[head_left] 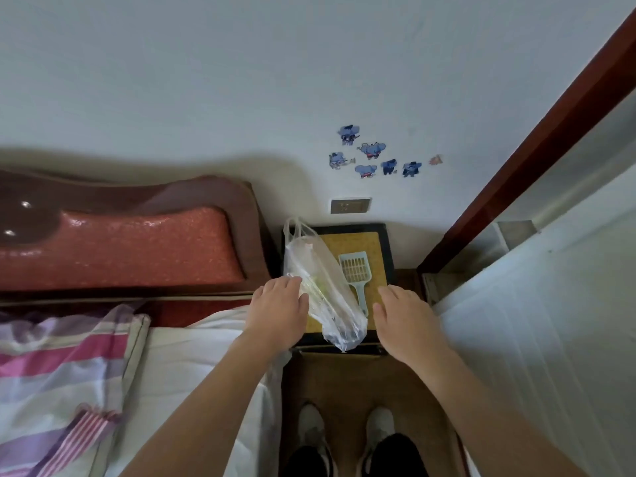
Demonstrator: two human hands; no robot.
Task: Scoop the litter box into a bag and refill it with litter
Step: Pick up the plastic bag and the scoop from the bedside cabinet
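Where the bed (192,356) with its red headboard (120,246) and striped duvet (62,356) ends, we stand over a small black-rimmed stand (377,246) with a yellow top, pushed against a pale wall (206,80). Elephant stickers (373,154) and a socket (350,205) sit on the wall above it, and a dark red door frame (516,149) runs down the right side. Our white shoes (311,428) are on the brown floor (344,380) below.

On the yellow top lie a clear plastic bag (323,294) and a pale blue litter scoop (355,270), just beside each other, the bag to the left. Our left hand (278,311) reaches to the bag's left edge with its fingers bent down over the film; we cannot tell whether they pinch it or only touch. Our right hand (406,321) hovers just right of the scoop's handle, fingers relaxed and slightly spread, holding nothing and apart from the scoop.

The scoop lies flat, its slotted head toward the wall and its handle toward us. The bag's long axis runs diagonally, with its loops at the far left corner and its bottom overhanging the near edge.
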